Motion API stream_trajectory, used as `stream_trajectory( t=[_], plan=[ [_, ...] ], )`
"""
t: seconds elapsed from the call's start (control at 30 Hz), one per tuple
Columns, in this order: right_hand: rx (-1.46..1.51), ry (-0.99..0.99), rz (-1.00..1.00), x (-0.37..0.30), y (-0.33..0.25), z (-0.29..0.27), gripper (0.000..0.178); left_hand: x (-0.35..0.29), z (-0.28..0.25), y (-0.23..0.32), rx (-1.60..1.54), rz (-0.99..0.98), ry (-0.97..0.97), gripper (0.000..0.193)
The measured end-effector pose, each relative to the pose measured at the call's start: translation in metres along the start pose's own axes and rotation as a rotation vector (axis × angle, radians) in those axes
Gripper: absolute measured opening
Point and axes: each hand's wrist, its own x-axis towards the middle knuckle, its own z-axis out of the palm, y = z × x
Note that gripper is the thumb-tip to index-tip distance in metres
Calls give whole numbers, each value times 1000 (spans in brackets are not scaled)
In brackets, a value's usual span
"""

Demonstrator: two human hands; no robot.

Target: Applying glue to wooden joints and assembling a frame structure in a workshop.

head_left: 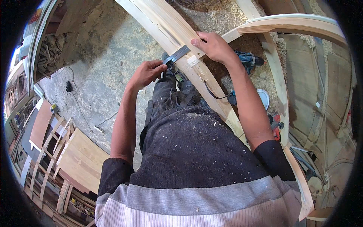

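Observation:
A dark metal bar clamp (177, 54) lies across a pale, curved wooden beam (172, 24). My left hand (147, 74) is at the clamp's left end, thumb and forefinger pinched on a small part beside its dark head. The fingers partly hide that part. My right hand (215, 47) grips the beam's right edge just beyond the clamp, thumb on top and forefinger bent at the side. A small light wooden block (193, 61) sits on the beam beside the clamp, close to a joint with a cross-piece.
A blue-and-black cordless drill (247, 60) lies right of the beam amid shavings. Another curved wooden rail (295, 25) arches at upper right. A red power tool (276, 126) is by my right elbow. Wooden panels (83, 157) and frames stand lower left; a cable (79, 109) crosses the concrete floor.

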Motion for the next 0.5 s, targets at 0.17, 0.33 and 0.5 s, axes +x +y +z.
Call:
stream_trajectory(
  t=[0.17,0.33,0.5],
  plan=[
    [-31,-4,15,0,-1,0,45,-1,1,2,24,0,16,38],
    [-49,5,-2,0,-1,0,46,-1,2,3,43,-14,24,38],
    [-98,-16,52,2,5,1,48,1,2,1,21,52,-4,38]
  ],
)
